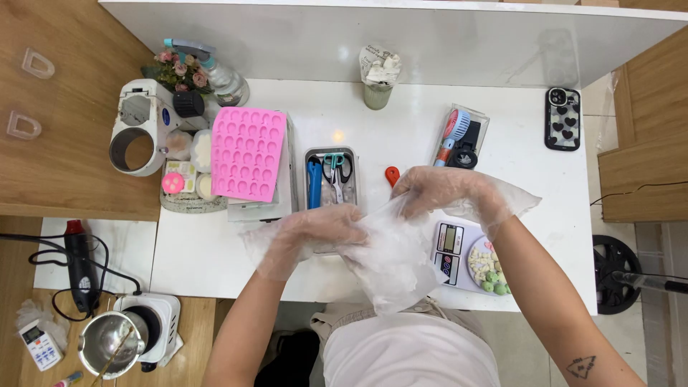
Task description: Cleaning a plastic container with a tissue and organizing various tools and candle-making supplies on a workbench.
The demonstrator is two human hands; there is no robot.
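Both my hands wear thin clear plastic gloves. My left hand point(312, 233) and my right hand point(448, 192) together grip a crumpled clear plastic bag point(393, 261) over the front of the white table point(215, 251). The bag hangs down between them toward my lap. Right of the bag sits a small white kitchen scale point(453, 247) with several small white and green pieces point(491, 272) on its round plate, partly hidden by my right forearm.
A pink silicone mould point(249, 153) lies on a box at left. A metal tray point(331, 175) holds scissors and a blue tool. Further back are a cup point(378, 79), a phone point(562, 118), a spray bottle point(215, 72), a hand fan point(455, 132). A heat gun point(79, 265) and melting pot point(118, 340) sit lower left.
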